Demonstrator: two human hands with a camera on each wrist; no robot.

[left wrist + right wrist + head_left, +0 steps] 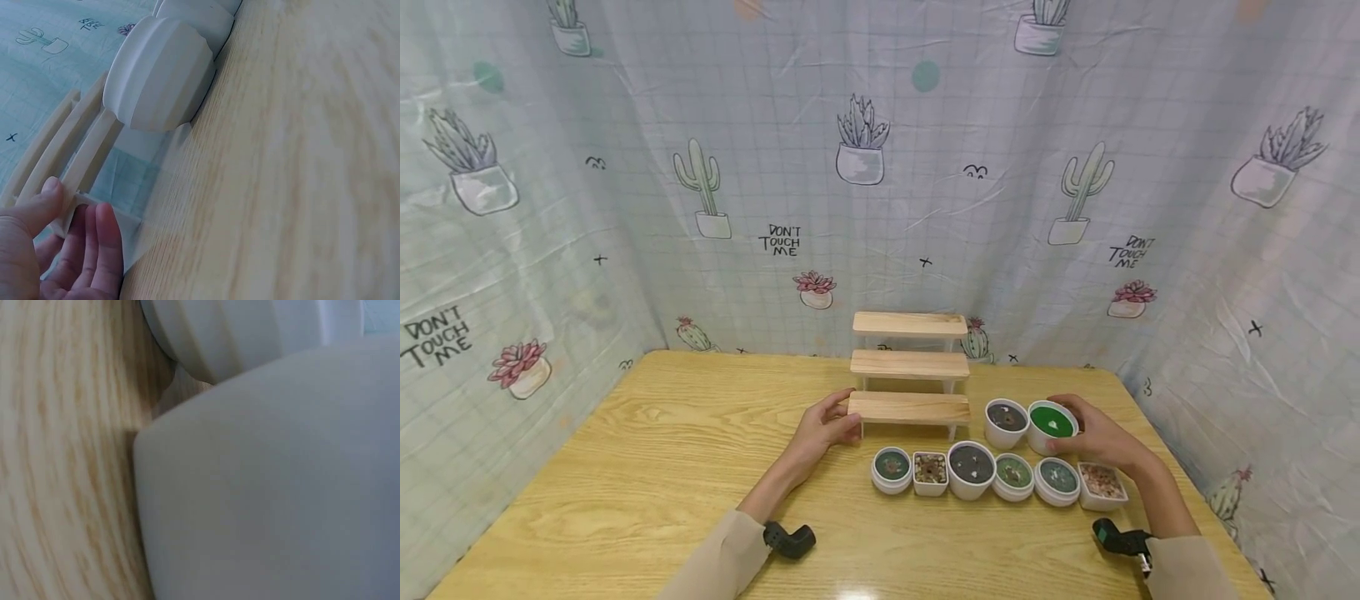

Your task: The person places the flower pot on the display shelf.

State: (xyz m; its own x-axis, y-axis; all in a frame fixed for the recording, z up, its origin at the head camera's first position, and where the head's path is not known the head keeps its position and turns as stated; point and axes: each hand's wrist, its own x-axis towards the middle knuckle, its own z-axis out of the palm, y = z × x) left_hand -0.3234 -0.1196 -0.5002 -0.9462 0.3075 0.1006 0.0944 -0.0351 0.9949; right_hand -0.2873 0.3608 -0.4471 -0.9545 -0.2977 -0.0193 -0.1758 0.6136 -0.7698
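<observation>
A three-tier wooden display stand [910, 406] with clear supports stands mid-table. My left hand [826, 425] pinches the left end of its lowest step, thumb on the near edge and fingers behind. In the left wrist view, the thumb lies against the wooden step [94, 150], with the fingers curled at its support. At the right, my right hand [1103, 440] grips a round white pot with a bright green top [1051, 422], thumb in front and fingers behind. Beside that pot is a dark-filled white pot [1006, 421]. The right hand is out of sight in the right wrist view.
In front of the stand runs a row of small white pots, among them a dark-filled one [972, 468], a pebble-filled square one [930, 472] and another square one [1102, 483]. A cactus-print curtain [895, 225] encloses the wooden table [700, 433].
</observation>
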